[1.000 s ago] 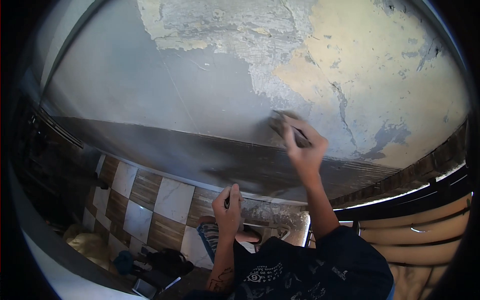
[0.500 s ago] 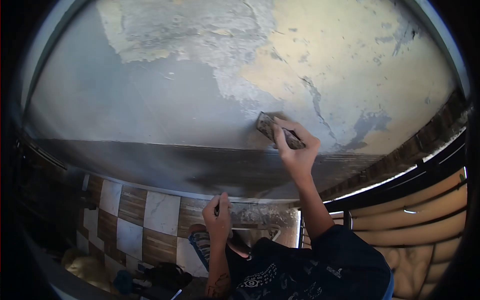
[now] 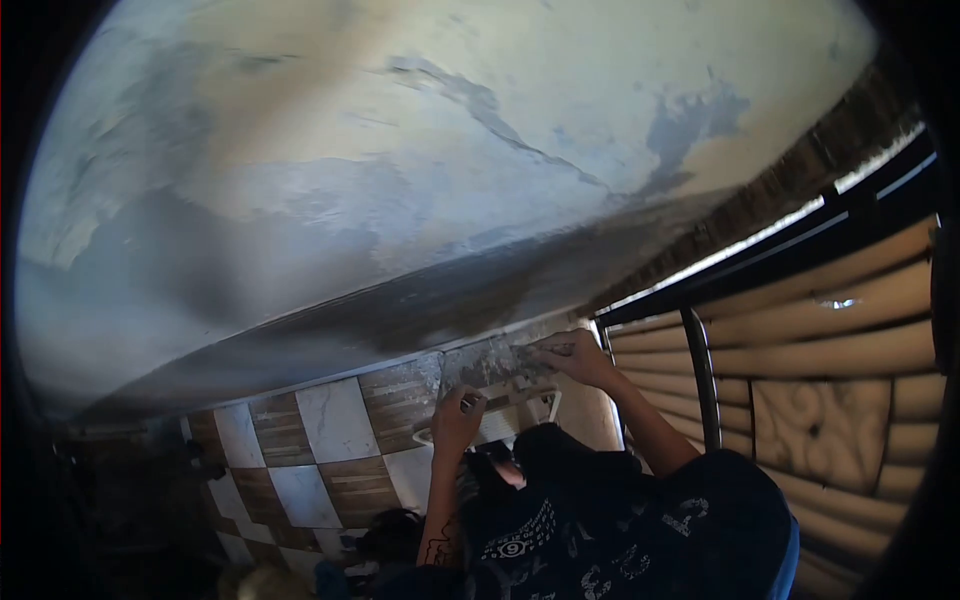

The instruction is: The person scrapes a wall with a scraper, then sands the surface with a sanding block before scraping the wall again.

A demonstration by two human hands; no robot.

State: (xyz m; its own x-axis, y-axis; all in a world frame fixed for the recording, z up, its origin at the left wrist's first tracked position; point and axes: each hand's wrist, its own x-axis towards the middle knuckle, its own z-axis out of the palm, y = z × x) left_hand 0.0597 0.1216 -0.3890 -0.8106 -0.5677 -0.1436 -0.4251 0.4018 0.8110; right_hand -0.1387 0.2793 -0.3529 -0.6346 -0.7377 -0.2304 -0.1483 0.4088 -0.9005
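Observation:
My right hand (image 3: 578, 358) is low by the foot of the wall, its fingers closed round a flat, plaster-smeared scraper (image 3: 556, 349). Most of the scraper is hidden by the hand. Left of it, my left hand (image 3: 458, 420) is curled into a fist, with a small dark object showing between the fingers; I cannot tell what it is. Above both hands spreads the wall (image 3: 480, 190), cream paint in places and smooth grey filler in others. A long diagonal crack (image 3: 500, 128) runs down across the cream part. Along the bottom lies a darker grey band (image 3: 440, 300).
A white-framed item (image 3: 515, 415) stands between my arms, close to my body. Brown and white checkered tiles (image 3: 335, 415) cover the floor on the left. To the right is a metal gate (image 3: 810, 340) with tan panels. Dark items (image 3: 390, 535) lie at the lower left.
My right hand has come down off the wall with the scraper, to near the floor. My left hand has shifted slightly right and down. The view has swung right, showing more gate.

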